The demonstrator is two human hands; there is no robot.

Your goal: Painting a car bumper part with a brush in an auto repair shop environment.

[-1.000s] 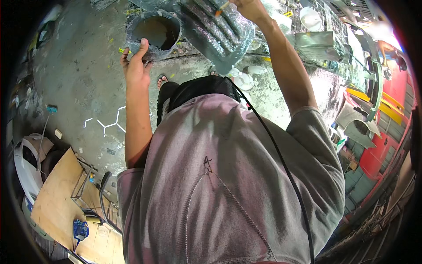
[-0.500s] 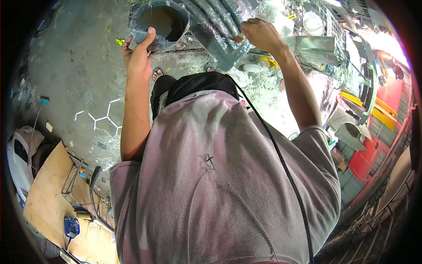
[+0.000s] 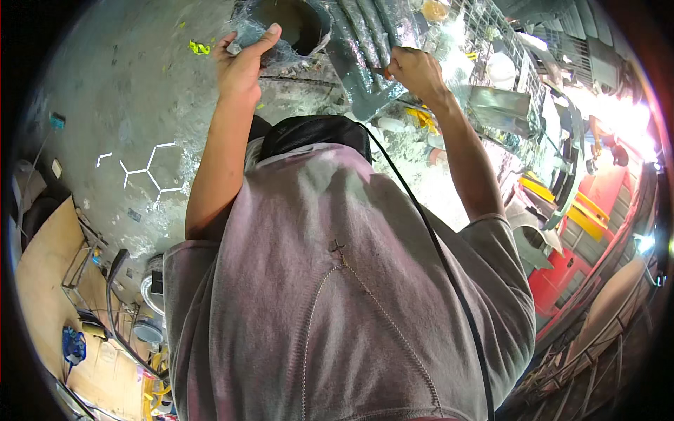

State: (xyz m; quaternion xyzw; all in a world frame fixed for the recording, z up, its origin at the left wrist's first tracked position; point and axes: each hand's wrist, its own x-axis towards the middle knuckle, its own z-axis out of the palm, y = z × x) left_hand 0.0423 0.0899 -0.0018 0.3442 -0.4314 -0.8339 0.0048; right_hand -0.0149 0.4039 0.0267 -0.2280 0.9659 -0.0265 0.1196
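Note:
My left hand (image 3: pixel 242 67) grips the edge of a grey moulded panel (image 3: pixel 361 88), its thumb lying over the rim of a round dark opening (image 3: pixel 286 24). Clear, glossy film-like material clings around that rim. The panel has long parallel ribs, a shiny surface and a corner pointing towards me. My right hand (image 3: pixel 418 74) is closed above the panel's right edge. From its fingers sticks a small orange-brown tip (image 3: pixel 382 72); the rest of that tool is hidden, so its kind cannot be told.
A wire rack (image 3: pixel 467 31) and a bent metal sheet (image 3: pixel 500 109) are to the right, with a yellow item (image 3: pixel 421 118) nearer. Stained concrete floor (image 3: pixel 140 84) extends left, with a yellow-green scrap (image 3: pixel 199 48). A plywood board (image 3: pixel 45 259) lies lower left.
The whole view has shifted, with the round opening now higher and further right. My right hand stays over the panel's edge, its wrist turned slightly. My left hand keeps its grip.

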